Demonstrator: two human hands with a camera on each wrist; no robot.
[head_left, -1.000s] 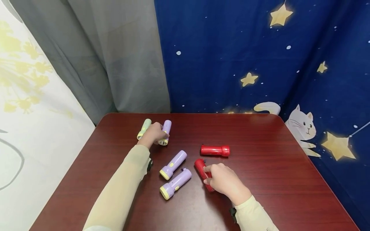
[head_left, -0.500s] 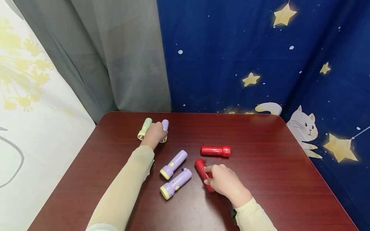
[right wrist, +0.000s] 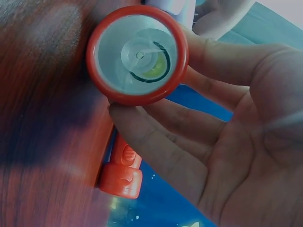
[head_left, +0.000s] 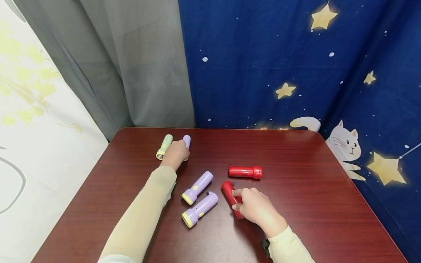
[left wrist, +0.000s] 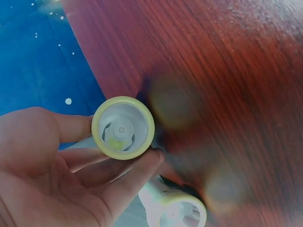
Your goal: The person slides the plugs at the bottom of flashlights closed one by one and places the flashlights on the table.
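At the far left of the table, my left hand (head_left: pixel 175 152) grips a purple flashlight (head_left: pixel 186 140) from above, covering most of its body. Its yellow-rimmed lens (left wrist: pixel 123 127) faces the left wrist camera, with thumb and fingers around the head. A green flashlight (head_left: pixel 165 146) lies just left of that hand. Nearer the front, my right hand (head_left: pixel 258 206) holds a red flashlight (head_left: pixel 228 189) between thumb and fingers. In the right wrist view its red rim (right wrist: pixel 139 99) faces the camera. Behind it lies another red flashlight (head_left: pixel 245 171), sideways.
Two more purple flashlights (head_left: pixel 198 187) with yellow rims lie side by side between my arms, slanting alike. The brown wooden table (head_left: pixel 312 204) has its back edge near a grey curtain (head_left: pixel 154 65) and a starry blue curtain (head_left: pixel 250 73).
My left hand has shifted the purple flashlight slightly left, closer to the green one, and now covers more of it. The right hand and its red flashlight stay in place.
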